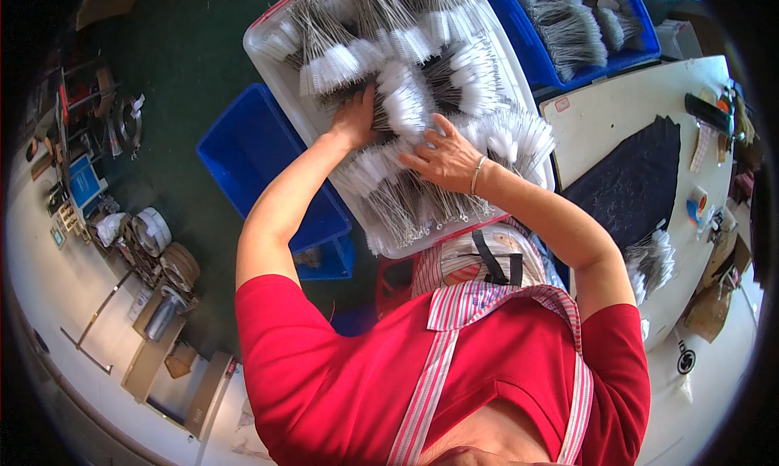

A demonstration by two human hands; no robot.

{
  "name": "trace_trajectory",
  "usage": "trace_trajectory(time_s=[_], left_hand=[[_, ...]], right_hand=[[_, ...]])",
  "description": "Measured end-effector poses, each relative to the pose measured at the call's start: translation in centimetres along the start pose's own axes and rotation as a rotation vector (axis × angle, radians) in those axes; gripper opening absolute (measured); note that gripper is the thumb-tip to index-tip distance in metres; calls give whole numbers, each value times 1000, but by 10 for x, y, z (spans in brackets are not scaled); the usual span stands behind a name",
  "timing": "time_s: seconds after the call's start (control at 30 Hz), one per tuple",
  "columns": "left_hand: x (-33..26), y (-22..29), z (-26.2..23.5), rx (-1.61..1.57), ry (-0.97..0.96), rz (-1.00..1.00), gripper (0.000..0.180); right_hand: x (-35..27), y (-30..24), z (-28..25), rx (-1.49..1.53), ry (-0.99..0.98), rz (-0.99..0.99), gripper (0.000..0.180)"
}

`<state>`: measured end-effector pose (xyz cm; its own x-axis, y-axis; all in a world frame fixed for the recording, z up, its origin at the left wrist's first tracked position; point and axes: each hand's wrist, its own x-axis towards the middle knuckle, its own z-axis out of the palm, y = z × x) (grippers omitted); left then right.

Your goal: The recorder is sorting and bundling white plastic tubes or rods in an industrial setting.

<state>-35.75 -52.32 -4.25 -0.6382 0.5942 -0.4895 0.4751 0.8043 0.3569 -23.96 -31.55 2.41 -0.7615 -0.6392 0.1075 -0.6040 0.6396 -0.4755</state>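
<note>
A white plastic tub (264, 56) is filled with several bundles of thin wire brushes with white bristle heads. In its middle, one bundle of brushes (403, 101) has its white heads toward me. My left hand (355, 121) holds this bundle from its left side, with the fingertips partly hidden among the brushes. At the lower right of the same bundle, my right hand (446, 157) has its fingers bent and apart, close to the white bristles. More brushes (519, 141) lie beside and under the right wrist.
An open blue bin (251, 141) stands left of the tub. Another blue bin (560, 80) at the upper right holds many wire brushes. On the white table (592, 117) at right are a dark cloth (629, 182), loose brushes (652, 263) and a tape roll (696, 204).
</note>
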Motion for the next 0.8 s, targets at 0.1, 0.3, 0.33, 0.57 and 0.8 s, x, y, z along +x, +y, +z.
trace_trajectory(time_s=[0.1, 0.3, 0.33, 0.57, 0.8], left_hand=[[-10, -14, 7, -191, 134, 126, 94], [-5, 0, 5, -266, 260, 276, 86], [3, 3, 9, -193, 257, 256, 86], [24, 2, 21, -93, 62, 4, 78], [25, 12, 26, 4, -13, -137, 71]], right_hand=[[-1, -2, 2, 20, 27, -5, 44], [-7, 1, -1, 35, 44, -16, 40], [-7, 3, -4, 37, 44, 25, 41], [6, 6, -4, 11, -44, 35, 47], [8, -7, -8, -23, -73, 36, 35]])
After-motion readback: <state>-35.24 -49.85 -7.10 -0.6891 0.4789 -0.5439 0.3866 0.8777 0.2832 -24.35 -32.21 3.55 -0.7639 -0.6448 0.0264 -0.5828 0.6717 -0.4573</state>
